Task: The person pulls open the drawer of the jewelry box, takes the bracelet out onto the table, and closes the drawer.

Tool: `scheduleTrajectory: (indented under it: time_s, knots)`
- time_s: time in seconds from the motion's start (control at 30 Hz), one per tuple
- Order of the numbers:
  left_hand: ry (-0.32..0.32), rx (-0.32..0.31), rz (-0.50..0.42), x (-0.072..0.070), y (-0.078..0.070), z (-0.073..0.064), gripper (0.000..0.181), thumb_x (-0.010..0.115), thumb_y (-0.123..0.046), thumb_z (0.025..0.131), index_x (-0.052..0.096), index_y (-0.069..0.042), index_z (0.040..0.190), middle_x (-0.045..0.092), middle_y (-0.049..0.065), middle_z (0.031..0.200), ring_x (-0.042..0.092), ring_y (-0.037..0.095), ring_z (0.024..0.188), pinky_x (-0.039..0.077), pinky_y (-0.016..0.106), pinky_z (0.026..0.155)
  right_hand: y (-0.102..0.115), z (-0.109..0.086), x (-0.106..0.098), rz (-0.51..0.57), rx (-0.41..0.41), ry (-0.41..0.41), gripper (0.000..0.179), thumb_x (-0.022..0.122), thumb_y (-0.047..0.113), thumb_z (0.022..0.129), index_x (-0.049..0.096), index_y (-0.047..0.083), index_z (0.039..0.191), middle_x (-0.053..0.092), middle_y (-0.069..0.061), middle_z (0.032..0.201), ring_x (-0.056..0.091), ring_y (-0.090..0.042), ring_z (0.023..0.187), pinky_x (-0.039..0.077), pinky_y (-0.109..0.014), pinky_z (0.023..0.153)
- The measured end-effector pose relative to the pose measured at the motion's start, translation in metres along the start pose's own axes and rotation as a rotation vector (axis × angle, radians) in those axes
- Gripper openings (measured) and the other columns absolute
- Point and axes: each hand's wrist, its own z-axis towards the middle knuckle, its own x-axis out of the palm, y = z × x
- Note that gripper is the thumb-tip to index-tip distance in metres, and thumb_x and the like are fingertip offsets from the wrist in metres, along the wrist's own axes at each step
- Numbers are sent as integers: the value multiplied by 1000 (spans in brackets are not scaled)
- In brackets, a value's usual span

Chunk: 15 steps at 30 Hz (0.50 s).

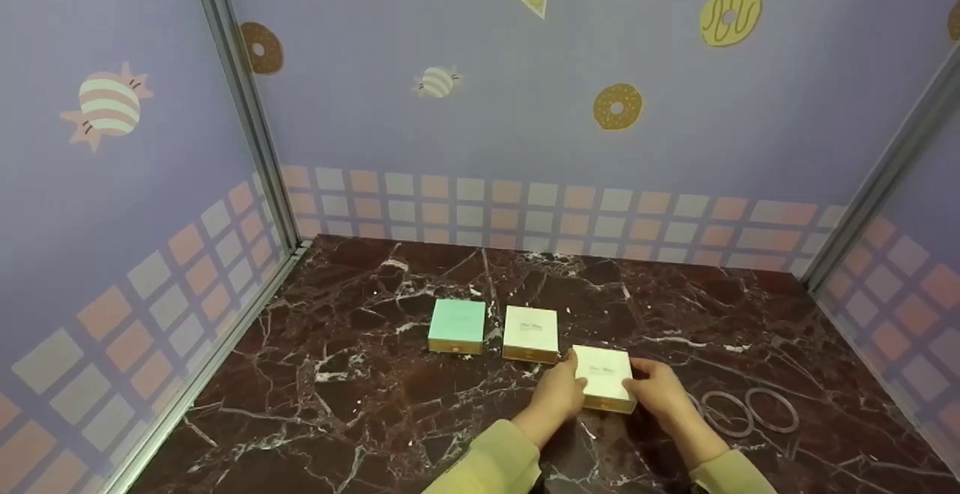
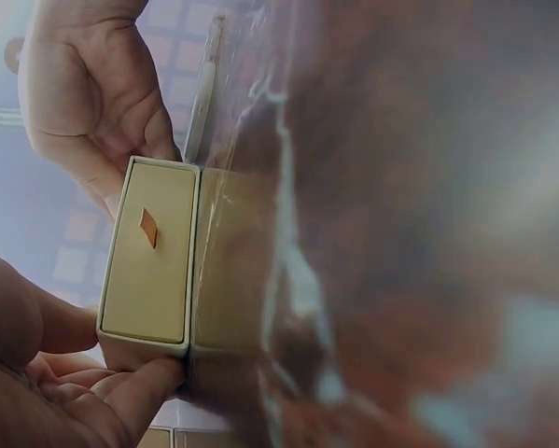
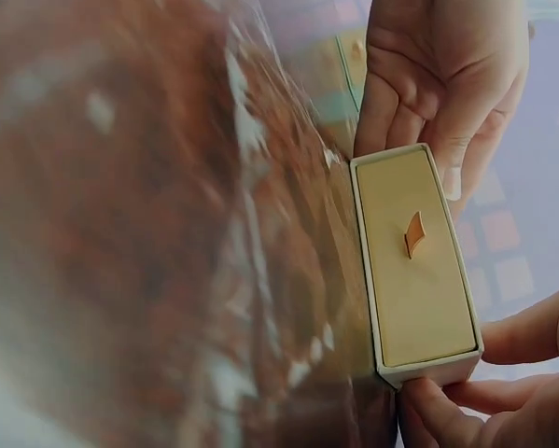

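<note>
A white drawer box [image 1: 604,371] with small print on its lid sits at the front, between both hands. My left hand [image 1: 561,385] grips its left side, thumb at the top edge. On the opposite side my right hand [image 1: 661,389] holds it the same way, fingers along the wall. Up close in the left wrist view, the drawer front [image 2: 150,266] is plain gold and closed, with a small orange pull tab [image 2: 149,227] in its middle. The right wrist view shows the same gold front, low against the glossy tabletop.
A second white box [image 1: 530,331] stands just behind and left of the held one, with a mint-green box [image 1: 457,324] farther left. Pale rings [image 1: 772,410] lie right of my right hand on the dark marbled table [image 1: 315,404]. Patterned panels [image 1: 480,127] enclose the back and sides.
</note>
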Motion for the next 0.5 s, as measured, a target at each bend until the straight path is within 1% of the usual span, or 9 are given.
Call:
scheduleTrajectory:
  time_s: [0.1,0.17,0.23,0.3,0.4,0.5]
  knots:
    - [-24,5,22,4,-2,9,57,63,-15,101,45,3,153,69,21,134,70,37,115,59,43,101,-2,9,-1,32,6,-15,51,59,-8,89,47,-27,135,51,-46,138,59,-49,123,60,-41,98]
    - [-42,10,44,7,-3,14,56,63,-15,101,46,3,152,71,21,128,72,36,109,61,42,96,-2,14,-2,67,27,-16,51,57,-8,90,46,-27,136,51,-46,137,60,-46,119,61,-34,91]
    - [-61,9,58,10,-3,20,55,62,-15,102,47,3,151,72,21,127,72,37,108,61,42,95,-3,19,-1,102,50,-16,52,56,-8,91,45,-26,138,50,-46,138,60,-43,118,59,-29,86]
    - [-79,6,68,12,-3,24,53,62,-15,102,49,2,150,73,20,126,73,36,105,62,42,93,-3,23,-2,109,72,-16,52,54,-6,94,43,-25,141,48,-45,141,59,-44,121,58,-29,87]
    - [-86,-15,38,14,-5,31,54,62,-14,102,47,2,152,72,19,127,74,34,99,63,39,88,-2,30,-4,87,75,-20,52,53,-4,95,43,-24,142,47,-45,142,57,-46,124,58,-31,90]
    - [-84,-45,0,15,-9,37,56,62,-11,101,46,0,154,72,15,130,74,30,93,61,36,78,-2,37,-6,44,61,-33,51,54,-2,95,44,-23,141,47,-44,143,55,-49,127,57,-40,99]
